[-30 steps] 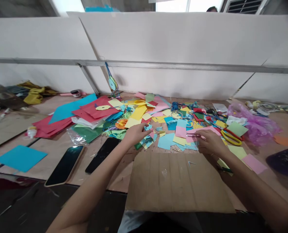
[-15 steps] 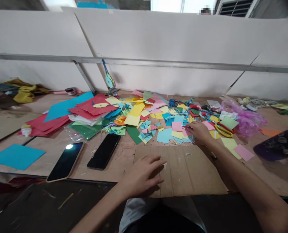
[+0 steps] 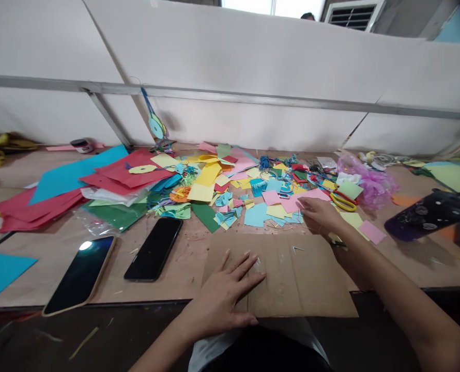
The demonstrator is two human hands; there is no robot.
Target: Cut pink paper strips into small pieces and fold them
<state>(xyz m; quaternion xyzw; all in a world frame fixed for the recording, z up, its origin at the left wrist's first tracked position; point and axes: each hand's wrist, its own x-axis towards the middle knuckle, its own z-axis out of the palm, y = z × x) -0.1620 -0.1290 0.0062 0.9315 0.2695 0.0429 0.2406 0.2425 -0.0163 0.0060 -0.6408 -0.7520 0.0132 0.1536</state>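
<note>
My left hand (image 3: 228, 292) lies flat with fingers spread on the left part of a brown cardboard sheet (image 3: 315, 279) at the table's front edge. A small thin white V-shaped piece (image 3: 297, 249) rests on the cardboard. Beyond the sheet, my right hand (image 3: 321, 213) reaches to the paper scraps, its fingers stretched forward and slightly bent beside pink paper (image 3: 316, 194). Nothing shows in its grasp. Left of those fingertips, a small object (image 3: 284, 196), too small to name, lies on the pink paper. Pale blue paper (image 3: 255, 215) and a yellow piece (image 3: 276, 211) are close by.
Two phones (image 3: 80, 274) (image 3: 154, 249) lie on the left. Red sheets (image 3: 131, 170) and scraps cover the back. Yellow-handled scissors (image 3: 343, 202), a pink plastic bag (image 3: 369, 183) and a dark bottle (image 3: 427, 216) stay right. A white partition (image 3: 230, 62) stands behind.
The view has turned to the right. My right hand has drawn slightly away from the small object, which stays on the pink paper. My left fingers are spread wider on the cardboard.
</note>
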